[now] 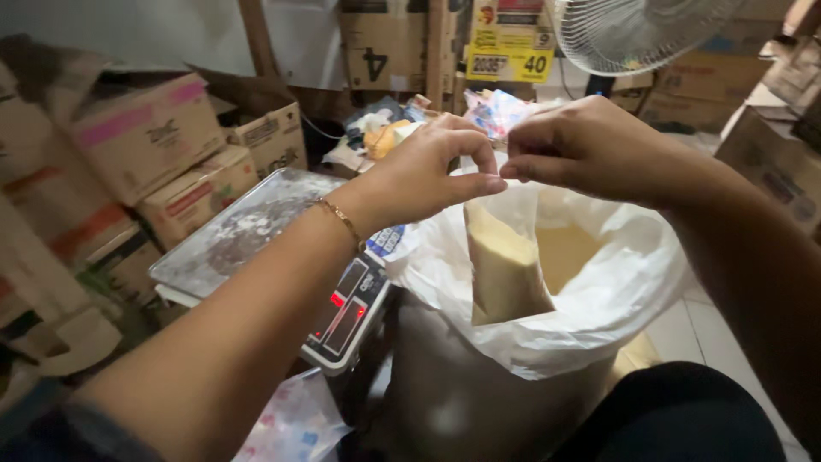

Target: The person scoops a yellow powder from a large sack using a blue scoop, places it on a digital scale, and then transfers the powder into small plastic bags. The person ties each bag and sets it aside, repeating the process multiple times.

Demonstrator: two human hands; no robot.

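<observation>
Fingers of the left hand (428,175) and the right hand (590,145) meet tip to tip, each pinching the top edge of a small clear plastic bag (505,265) filled with pale yellow powder. That bag hangs straight down from the pinch, long axis upright, mouth at the top and filled bottom lowest. It dangles over the open mouth of a big sack with a white plastic liner (616,291) rolled back over the rim; more of the same yellow powder shows inside. A thin gold bracelet (342,220) sits on the left wrist.

Just left of the sack, under the left forearm, stands a digital scale (256,231) with a steel pan and a red-lit display (346,312). Cardboard boxes (162,145) are stacked on the left, more on the right. Behind the hands lie packets in a heap (402,128), and a white fan (633,34) stands at top right.
</observation>
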